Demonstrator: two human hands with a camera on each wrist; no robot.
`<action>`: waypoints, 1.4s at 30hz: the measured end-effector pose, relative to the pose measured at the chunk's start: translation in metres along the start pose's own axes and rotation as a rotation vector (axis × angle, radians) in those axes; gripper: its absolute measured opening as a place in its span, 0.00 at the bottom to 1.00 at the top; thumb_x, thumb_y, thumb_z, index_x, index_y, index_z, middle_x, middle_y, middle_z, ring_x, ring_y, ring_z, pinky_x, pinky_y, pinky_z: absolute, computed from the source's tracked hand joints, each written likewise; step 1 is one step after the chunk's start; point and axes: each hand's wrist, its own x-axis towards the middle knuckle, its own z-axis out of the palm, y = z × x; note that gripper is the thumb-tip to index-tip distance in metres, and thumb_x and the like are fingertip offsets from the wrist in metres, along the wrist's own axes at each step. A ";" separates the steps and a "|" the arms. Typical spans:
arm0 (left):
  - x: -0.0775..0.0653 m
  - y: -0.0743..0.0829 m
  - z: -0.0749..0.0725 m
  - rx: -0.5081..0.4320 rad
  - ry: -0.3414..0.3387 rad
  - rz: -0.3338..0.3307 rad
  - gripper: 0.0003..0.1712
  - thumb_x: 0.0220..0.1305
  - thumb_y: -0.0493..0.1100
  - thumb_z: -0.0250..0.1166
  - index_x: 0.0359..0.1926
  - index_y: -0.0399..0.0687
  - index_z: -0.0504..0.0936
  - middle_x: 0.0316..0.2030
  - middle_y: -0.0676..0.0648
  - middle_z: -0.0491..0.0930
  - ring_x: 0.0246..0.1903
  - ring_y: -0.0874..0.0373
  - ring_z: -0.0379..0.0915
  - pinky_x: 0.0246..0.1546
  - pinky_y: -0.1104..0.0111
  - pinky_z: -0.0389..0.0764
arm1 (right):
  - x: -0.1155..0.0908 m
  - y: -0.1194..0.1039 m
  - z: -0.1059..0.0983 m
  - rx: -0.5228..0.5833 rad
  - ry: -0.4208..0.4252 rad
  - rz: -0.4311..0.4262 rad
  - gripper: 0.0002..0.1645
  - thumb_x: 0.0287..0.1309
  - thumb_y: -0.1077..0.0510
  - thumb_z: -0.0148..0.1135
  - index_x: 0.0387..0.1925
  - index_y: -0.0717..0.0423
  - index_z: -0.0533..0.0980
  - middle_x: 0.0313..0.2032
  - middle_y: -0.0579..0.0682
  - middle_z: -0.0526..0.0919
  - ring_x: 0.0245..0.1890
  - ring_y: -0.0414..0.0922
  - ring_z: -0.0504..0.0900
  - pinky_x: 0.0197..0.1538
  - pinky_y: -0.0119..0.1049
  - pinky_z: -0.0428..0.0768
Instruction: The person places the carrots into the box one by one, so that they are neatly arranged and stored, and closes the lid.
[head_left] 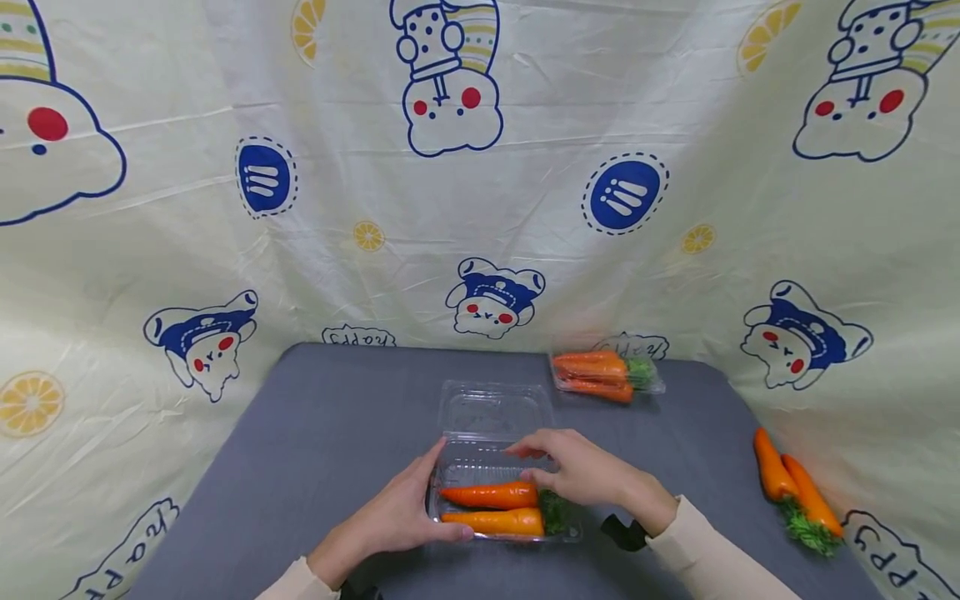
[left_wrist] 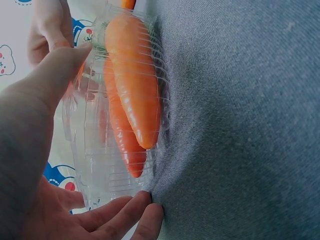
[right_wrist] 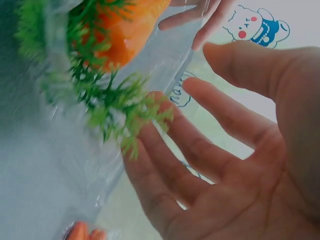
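Observation:
A clear plastic clamshell container (head_left: 468,457) stands on the grey table, its lid (head_left: 495,410) folded back away from me. Two carrots, one darker orange (head_left: 498,496) and one lighter (head_left: 501,523), lie side by side in its near half, leafy tops (head_left: 553,510) to the right. My left hand (head_left: 401,510) grips the container's left end, thumb at the front wall and fingers around the side. Over the container's right part hovers my right hand (head_left: 588,469), fingers spread and loosely bent. In the right wrist view nothing is between that hand's thumb and fingers; its fingertips are near green leaves (right_wrist: 117,107).
At the back right sits another clear container (head_left: 660,385) with several carrots (head_left: 596,371) inside. Two loose carrots (head_left: 798,483) with green tops lie at the table's right edge. A patterned cloth (head_left: 525,200) hangs behind the grey table (head_left: 315,433).

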 end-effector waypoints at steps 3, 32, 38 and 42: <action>0.001 0.000 -0.002 0.007 0.001 0.005 0.81 0.59 0.73 0.86 0.96 0.46 0.50 0.90 0.32 0.64 0.83 0.31 0.72 0.81 0.29 0.76 | -0.004 0.005 -0.005 -0.010 0.045 -0.009 0.23 0.84 0.52 0.72 0.72 0.54 0.86 0.68 0.56 0.92 0.66 0.60 0.89 0.71 0.66 0.87; -0.002 -0.004 -0.004 0.016 0.015 -0.025 0.81 0.58 0.74 0.86 0.97 0.52 0.50 0.91 0.33 0.62 0.84 0.30 0.70 0.82 0.27 0.73 | -0.086 0.109 -0.036 -0.178 0.542 0.266 0.17 0.81 0.56 0.74 0.66 0.52 0.89 0.60 0.57 0.92 0.56 0.54 0.93 0.57 0.58 0.94; 0.000 -0.001 0.000 0.008 0.003 -0.022 0.80 0.58 0.74 0.86 0.97 0.51 0.50 0.91 0.34 0.62 0.84 0.30 0.69 0.82 0.27 0.73 | -0.115 0.144 -0.045 -0.258 0.613 0.355 0.21 0.78 0.57 0.77 0.67 0.58 0.88 0.62 0.69 0.89 0.54 0.63 0.93 0.53 0.63 0.93; 0.002 -0.001 0.000 -0.008 0.000 -0.022 0.81 0.58 0.73 0.86 0.97 0.51 0.50 0.91 0.34 0.63 0.84 0.32 0.69 0.83 0.28 0.72 | -0.132 0.164 -0.052 -0.278 0.636 0.398 0.25 0.78 0.55 0.77 0.68 0.62 0.86 0.62 0.75 0.86 0.54 0.68 0.91 0.51 0.65 0.91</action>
